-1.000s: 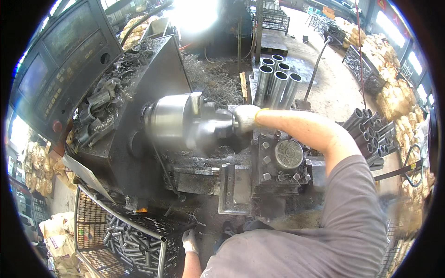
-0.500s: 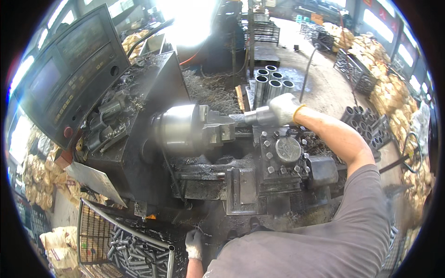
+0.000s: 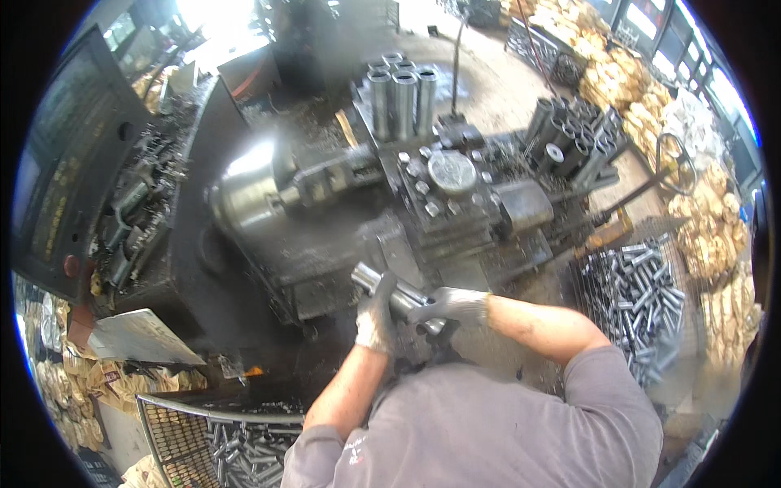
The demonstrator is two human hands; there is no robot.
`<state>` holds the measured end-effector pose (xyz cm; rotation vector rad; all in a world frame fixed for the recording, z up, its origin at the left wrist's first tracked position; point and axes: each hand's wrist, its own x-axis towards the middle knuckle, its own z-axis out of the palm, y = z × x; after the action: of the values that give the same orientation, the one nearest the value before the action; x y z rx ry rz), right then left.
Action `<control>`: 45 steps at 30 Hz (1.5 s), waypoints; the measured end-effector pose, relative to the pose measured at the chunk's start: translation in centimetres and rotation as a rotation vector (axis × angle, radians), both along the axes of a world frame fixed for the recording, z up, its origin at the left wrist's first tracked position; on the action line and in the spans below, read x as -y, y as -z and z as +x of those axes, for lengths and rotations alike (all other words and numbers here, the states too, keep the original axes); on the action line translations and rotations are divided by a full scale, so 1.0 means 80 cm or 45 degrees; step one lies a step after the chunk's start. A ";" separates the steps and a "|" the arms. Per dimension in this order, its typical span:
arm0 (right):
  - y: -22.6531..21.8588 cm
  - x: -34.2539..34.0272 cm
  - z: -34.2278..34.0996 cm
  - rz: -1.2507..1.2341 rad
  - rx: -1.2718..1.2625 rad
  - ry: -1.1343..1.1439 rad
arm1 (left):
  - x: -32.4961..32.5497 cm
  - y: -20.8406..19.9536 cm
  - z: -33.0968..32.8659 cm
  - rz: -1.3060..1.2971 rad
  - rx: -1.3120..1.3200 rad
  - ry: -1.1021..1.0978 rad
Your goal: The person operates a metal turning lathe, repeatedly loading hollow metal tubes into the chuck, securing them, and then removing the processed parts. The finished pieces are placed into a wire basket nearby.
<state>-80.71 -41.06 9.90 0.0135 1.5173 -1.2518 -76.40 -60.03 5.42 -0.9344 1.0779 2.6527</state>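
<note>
A shiny metal tube lies slantwise in front of my body, before the lathe. My left hand, in a soiled pale glove, is closed around it toward its far left end. Closer to the near right end, my gloved right hand grips it as well. Beyond the tube is the lathe's chuck, its outline blurred. To the right of the chuck stands the tool post with its round cap and several bolts. Palms and inner fingers are hidden by the gloves and the tube.
Upright tubes stand in a cluster behind the tool post. More tubes fill a rack at the right. Wire baskets of short metal pieces sit at lower left and right. A control panel rises at the left.
My right hand has come back from beside the chuck to my body. My left hand has risen from near the lower-left basket onto the tube. The view has turned rightward.
</note>
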 end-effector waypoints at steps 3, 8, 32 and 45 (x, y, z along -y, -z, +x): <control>0.059 0.001 0.011 0.310 -0.408 -0.253 | -0.008 0.031 0.016 -0.132 -0.162 -0.085; 0.060 -0.034 0.013 0.080 -0.640 -0.270 | 0.023 0.061 0.053 0.481 -0.181 -0.131; -0.155 0.000 -0.475 0.848 -2.213 -0.004 | 0.027 -0.021 0.018 0.444 -0.668 -0.147; -0.329 0.098 -0.133 -0.201 -2.837 -0.392 | 0.069 -0.171 -0.037 -1.950 -0.841 -0.400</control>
<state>-91.38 -48.93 36.23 -2.2390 2.8237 -0.7837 -79.32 -65.59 19.08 -0.1778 3.4670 1.8833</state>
